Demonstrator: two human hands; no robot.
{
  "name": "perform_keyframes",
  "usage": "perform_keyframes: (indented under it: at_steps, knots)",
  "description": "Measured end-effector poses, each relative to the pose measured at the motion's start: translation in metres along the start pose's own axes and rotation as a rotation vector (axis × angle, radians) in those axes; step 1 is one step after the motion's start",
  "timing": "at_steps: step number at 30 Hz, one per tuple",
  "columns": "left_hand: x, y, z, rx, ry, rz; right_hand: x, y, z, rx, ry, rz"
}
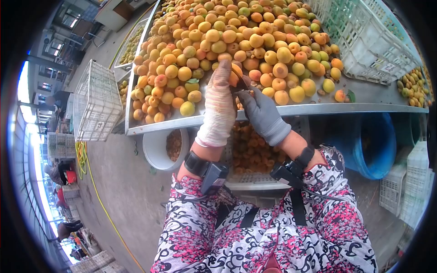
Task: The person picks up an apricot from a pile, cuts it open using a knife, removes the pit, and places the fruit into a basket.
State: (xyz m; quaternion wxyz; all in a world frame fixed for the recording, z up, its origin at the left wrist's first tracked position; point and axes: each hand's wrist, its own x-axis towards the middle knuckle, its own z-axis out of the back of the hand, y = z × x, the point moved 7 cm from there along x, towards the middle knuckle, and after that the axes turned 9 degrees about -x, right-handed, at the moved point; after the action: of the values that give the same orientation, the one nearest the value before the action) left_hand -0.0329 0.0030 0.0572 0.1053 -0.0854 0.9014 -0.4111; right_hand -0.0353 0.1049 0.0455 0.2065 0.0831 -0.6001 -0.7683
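My left hand [218, 93], in a pale knitted glove with a brownish stain, is closed around an orange apricot [235, 75] at the table's front edge. Close beside it, my right hand [261, 111], in a grey glove, has its fingers closed on a small dark tool [240, 82] that touches the fruit. The tool's shape is partly hidden by the fingers. Many whole apricots [218, 35] are heaped on the metal table [318, 108] beyond both hands. Below them, a crate [255, 185] holds orange fruit pieces.
A white bucket [152, 148] with brown pits stands under the table, left of the crate. A blue barrel [380, 145] is at the right. White crates [98, 102] stand left, and another crate [373, 50] rests on the table. A yellow hose [102, 200] crosses the floor. People are far left.
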Motion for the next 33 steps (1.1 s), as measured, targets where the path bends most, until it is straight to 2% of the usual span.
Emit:
perform_keyframes:
  at_steps: [4,6,7,9,11,13,14,15,16,17,18,19,20,21,23,24,28,30,31,33]
  knots:
    - [-0.001,0.0,-0.001,0.001,-0.033,-0.044,0.001,-0.014,-0.01,0.041,0.101,-0.109]
    - [0.0,0.001,-0.001,0.011,-0.038,-0.055,-0.004,0.002,-0.003,0.223,-0.03,-0.02]
    - [0.0,0.001,0.0,0.021,-0.044,-0.068,-0.004,0.001,-0.001,0.223,-0.032,-0.02]
    - [0.003,0.001,0.002,0.031,0.003,-0.078,-0.005,-0.012,-0.009,0.269,0.148,-0.215]
    - [0.011,-0.001,0.012,0.04,0.048,-0.093,-0.006,-0.006,-0.002,0.178,0.19,-0.226]
    - [0.019,-0.025,0.029,0.196,-0.039,-0.317,-0.002,-0.013,0.008,0.086,0.232,-0.23]
    - [0.018,-0.039,0.022,0.376,0.038,-0.45,0.006,-0.013,0.022,-0.047,0.163,0.028]
    - [0.012,-0.041,0.015,0.372,0.038,-0.451,0.007,-0.006,0.031,-0.182,0.093,0.284]
    - [0.002,-0.039,0.002,0.534,0.065,-0.461,0.007,-0.02,0.037,0.187,0.112,-0.321]
    - [-0.003,-0.034,-0.008,0.697,0.097,-0.466,0.008,-0.008,0.045,0.181,0.106,-0.327]
    - [-0.007,-0.034,-0.022,0.866,0.203,-0.629,0.008,-0.001,0.049,0.262,0.139,-0.364]
    - [-0.014,-0.026,-0.03,1.056,0.282,-0.489,0.007,0.0,0.048,0.347,0.171,-0.401]
    - [-0.017,-0.022,-0.035,1.14,0.341,-0.605,0.01,0.003,0.049,0.35,0.087,-0.317]
    - [-0.021,-0.019,-0.041,1.222,0.4,-0.727,0.01,0.002,0.047,0.352,0.078,-0.322]
    - [-0.025,-0.021,-0.043,1.257,0.387,-0.788,0.011,0.005,0.04,0.325,0.141,-0.299]
    - [-0.028,-0.025,-0.045,1.293,0.365,-0.849,0.01,0.0,0.036,0.355,0.19,-0.37]
    - [-0.028,-0.024,-0.045,1.269,0.354,-0.81,0.005,-0.001,0.025,0.566,0.211,-0.374]
    - [-0.035,-0.028,-0.05,1.302,0.35,-1.029,0.003,0.001,0.021,0.812,0.04,-0.334]
    - [-0.037,-0.027,-0.051,1.304,0.35,-1.029,0.002,0.002,0.018,0.813,0.041,-0.335]
    - [-0.026,-0.017,-0.043,1.143,0.284,-0.707,0.001,0.001,0.021,0.79,-0.073,-0.311]
